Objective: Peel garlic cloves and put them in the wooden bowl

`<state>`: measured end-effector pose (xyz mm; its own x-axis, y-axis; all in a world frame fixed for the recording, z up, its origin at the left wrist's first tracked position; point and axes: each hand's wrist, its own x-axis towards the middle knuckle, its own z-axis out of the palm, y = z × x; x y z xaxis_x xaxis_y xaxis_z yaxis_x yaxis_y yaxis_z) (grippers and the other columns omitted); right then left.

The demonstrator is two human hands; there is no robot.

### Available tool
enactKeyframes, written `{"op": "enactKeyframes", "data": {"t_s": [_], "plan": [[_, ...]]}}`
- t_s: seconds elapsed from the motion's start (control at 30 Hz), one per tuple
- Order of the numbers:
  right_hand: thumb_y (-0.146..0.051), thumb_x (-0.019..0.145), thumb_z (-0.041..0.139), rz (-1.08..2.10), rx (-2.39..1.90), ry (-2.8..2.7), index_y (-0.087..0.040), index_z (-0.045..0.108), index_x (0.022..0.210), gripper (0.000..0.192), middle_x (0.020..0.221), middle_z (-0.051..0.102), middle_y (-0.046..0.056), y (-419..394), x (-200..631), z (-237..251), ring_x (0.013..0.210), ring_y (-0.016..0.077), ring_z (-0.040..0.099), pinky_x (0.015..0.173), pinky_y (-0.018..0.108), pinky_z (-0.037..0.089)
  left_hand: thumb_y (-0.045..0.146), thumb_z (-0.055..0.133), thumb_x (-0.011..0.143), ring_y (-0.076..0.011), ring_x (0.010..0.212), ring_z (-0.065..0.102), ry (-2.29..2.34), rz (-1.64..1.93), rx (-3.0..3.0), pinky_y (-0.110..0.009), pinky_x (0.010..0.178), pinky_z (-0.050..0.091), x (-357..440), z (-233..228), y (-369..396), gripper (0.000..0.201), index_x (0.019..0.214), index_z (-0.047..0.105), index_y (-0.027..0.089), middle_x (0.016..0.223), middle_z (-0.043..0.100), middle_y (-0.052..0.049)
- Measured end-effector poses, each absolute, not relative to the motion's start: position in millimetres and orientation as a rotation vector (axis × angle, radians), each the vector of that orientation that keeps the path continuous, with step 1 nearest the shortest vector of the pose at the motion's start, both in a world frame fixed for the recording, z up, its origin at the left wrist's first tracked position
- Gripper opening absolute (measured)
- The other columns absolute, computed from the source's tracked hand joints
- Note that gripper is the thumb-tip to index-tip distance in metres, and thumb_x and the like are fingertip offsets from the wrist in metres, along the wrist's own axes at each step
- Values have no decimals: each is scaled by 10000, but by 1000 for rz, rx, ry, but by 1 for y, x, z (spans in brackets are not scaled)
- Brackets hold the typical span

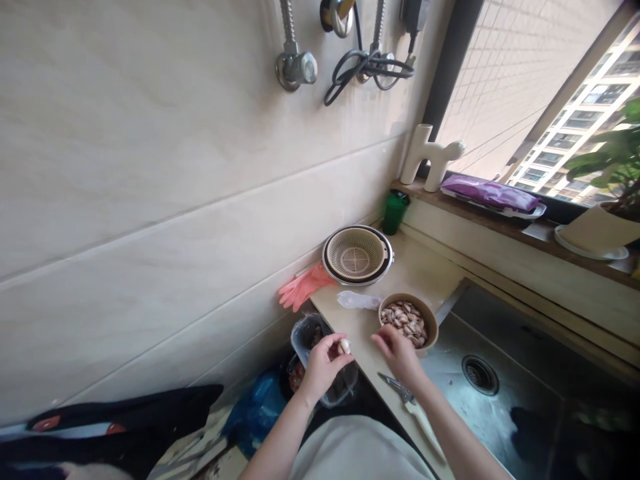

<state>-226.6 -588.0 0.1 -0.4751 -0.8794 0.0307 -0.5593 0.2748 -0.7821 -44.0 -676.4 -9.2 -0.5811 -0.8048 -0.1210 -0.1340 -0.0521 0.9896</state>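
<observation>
Left hand (pixel 321 365): pinching small, rounded, whitish clove (pixel 345 346), presumably for control. Right hand (pixel 400 352): grip indiscernible. Round, brown, plastic-looking bowl (pixel 433 327) of purplish-skinned cloves (pixel 407 319): alongside, apparently for reach.

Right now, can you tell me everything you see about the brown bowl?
The brown bowl is round, deep and plain, with an open top; I can't tell what it's made of. It stands upright on the pale counter, right by the sink, and holds lots of pinkish-brown pieces that look like unpeeled garlic cloves. The right hand covers part of its near side; whether they touch is unclear.
</observation>
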Motion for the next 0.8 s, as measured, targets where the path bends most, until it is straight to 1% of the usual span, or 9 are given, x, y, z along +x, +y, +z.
{"op": "enactKeyframes", "data": {"t_s": [0.07,0.13,0.23,0.3,0.37,0.47,0.6,0.7,0.8], "plan": [[-435,824,480,-1040,-1354,1943,-201,486,690,270,609,536,-1,-595,-196,1,567,143,476,533,254,348,250,659,700,-188,829,592,-1911,-1501,952,-339,788,493,-44,-7,-676,334,1020,616,168,952,638,-80],[-456,821,487,-1008,-1374,1902,-200,472,688,289,589,511,-26,-601,-176,0,540,121,456,505,225,322,235,606,750,-203,920,586,-2057,-1350,870,-366,852,479,-43,-4,-676,286,1031,622,187,1030,625,-92],[-431,876,401,-934,-1469,1953,-199,475,733,283,619,527,-20,-603,-165,-5,558,119,479,528,216,320,152,546,772,-202,979,577,-2168,-1236,793,-380,906,459,-41,-1,-676,294,1056,617,191,1057,625,-90],[-390,915,315,-883,-1567,1968,-197,485,778,292,669,555,2,-603,-165,-7,600,129,509,558,220,328,115,534,762,-198,971,580,-2201,-1211,769,-377,901,465,-39,-2,-676,316,1057,613,193,1049,630,-82],[-366,930,271,-833,-1641,1970,-192,492,808,306,705,574,23,-602,-166,-8,622,137,523,571,226,329,103,530,753,-194,955,581,-2219,-1204,756,-374,890,470,-38,-5,-676,323,1049,611,201,1034,634,-71],[-350,937,243,-774,-1677,1948,-189,493,812,323,714,583,36,-602,-167,-9,625,141,529,579,229,333,95,540,734,-196,939,579,-2241,-1214,765,-370,881,468,-36,-8,-676,324,1031,607,205,1020,631,-65],[-354,942,220,-751,-1620,1906,-183,498,798,357,673,573,30,-602,-170,-11,597,141,523,574,233,336,105,566,722,-201,900,572,-2296,-1231,771,-354,837,467,-38,-9,-675,283,985,600,205,975,623,-60],[-370,942,214,-791,-1578,1883,-179,514,790,387,668,578,30,-601,-171,-13,591,140,520,576,239,339,129,558,743,-204,900,564,-2315,-1266,771,-352,826,458,-41,-10,-674,263,995,565,207,970,613,-62],[-392,939,206,-818,-1544,1886,-178,528,766,423,650,571,23,-601,-171,-12,578,136,510,568,240,337,137,502,784,-198,922,553,-2305,-1294,709,-345,828,452,-41,-12,-672,230,1005,521,196,988,589,-74]]}}
